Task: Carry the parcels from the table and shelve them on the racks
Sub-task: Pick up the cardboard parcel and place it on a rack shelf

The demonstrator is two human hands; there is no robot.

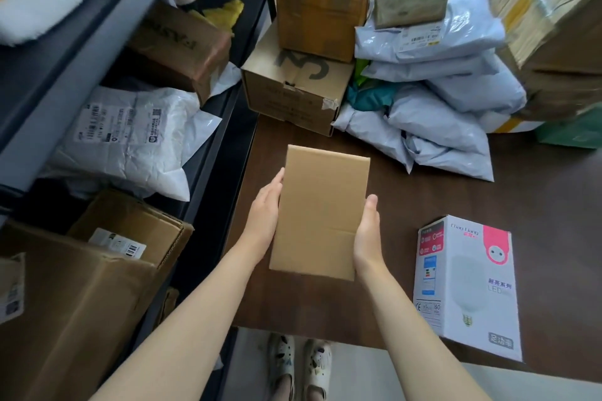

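A person holds a plain brown box [321, 212] between two bare hands. The left hand [265, 215] is pressed flat against the box's left side, and the right hand [367, 231] is pressed flat against its right side. The box is over the dark brown table [537, 192], near the table's left edge. You cannot tell if the box is resting on the table or lifted just off it.

A white light bulb box [469, 286] lies at the front edge of the table, to the right of the brown box and apart from it. At the back of the table sits a pile of pale grey mail bags [449, 114]. Beside the pile, at the back left corner, two cardboard boxes [303, 75] are stacked one on the other.

To the left of the table stands a dark rack [49, 81]. On its shelves lie a white mail bag [130, 137] and some more brown boxes [130, 231].
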